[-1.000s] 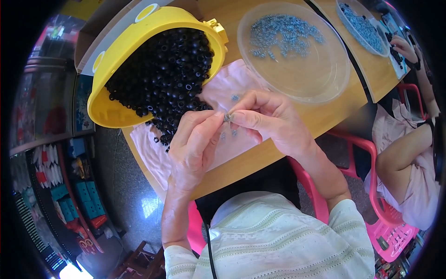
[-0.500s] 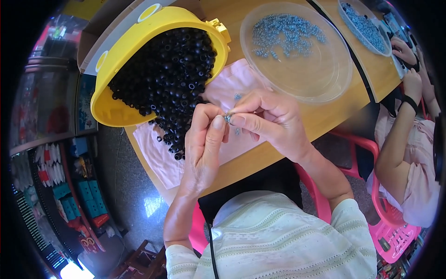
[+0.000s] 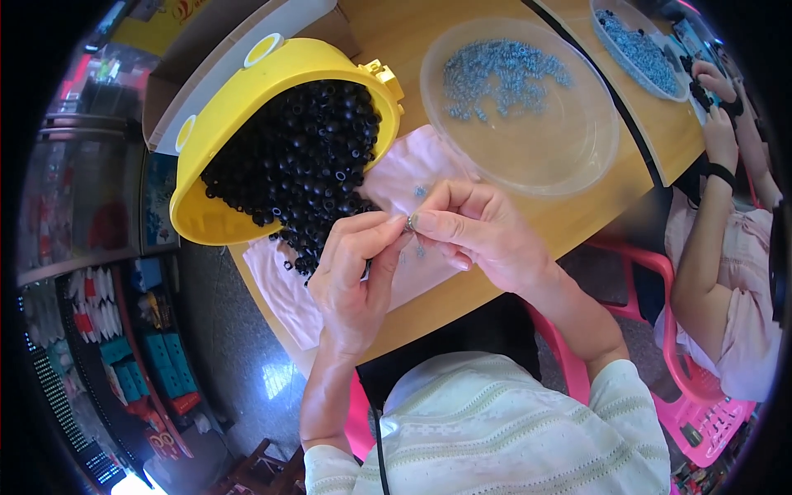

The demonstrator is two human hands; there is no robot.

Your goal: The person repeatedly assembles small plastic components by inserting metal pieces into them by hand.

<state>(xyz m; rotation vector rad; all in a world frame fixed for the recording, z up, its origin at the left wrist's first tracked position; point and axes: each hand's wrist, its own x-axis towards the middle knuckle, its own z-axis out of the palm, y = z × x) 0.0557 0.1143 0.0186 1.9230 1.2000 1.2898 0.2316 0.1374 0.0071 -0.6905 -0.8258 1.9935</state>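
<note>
Small greyish piece sits at the meeting point of 2 bare hands, above a pink cloth on a wooden table. It lies to the right of the left hand and to the left of the right hand, just at the fingertips of both, so neither hand is clearly nearer. Its long axis is too small to make out. Both hands pinch it between thumb and forefinger; the right hand's other fingers curl beneath, and the left hand's are bent close together.

Beyond the left hand, a yellow tub lies tipped on its side, its mouth facing the hands, with black ring-shaped beads spilling onto the cloth. A few pale blue pieces rest on the cloth, just past the fingertips. Far right of the hands stands a clear round tray, with many small blue pieces heaped toward its far side. At the far right edge, a co-worker's hands are near a second tray.
</note>
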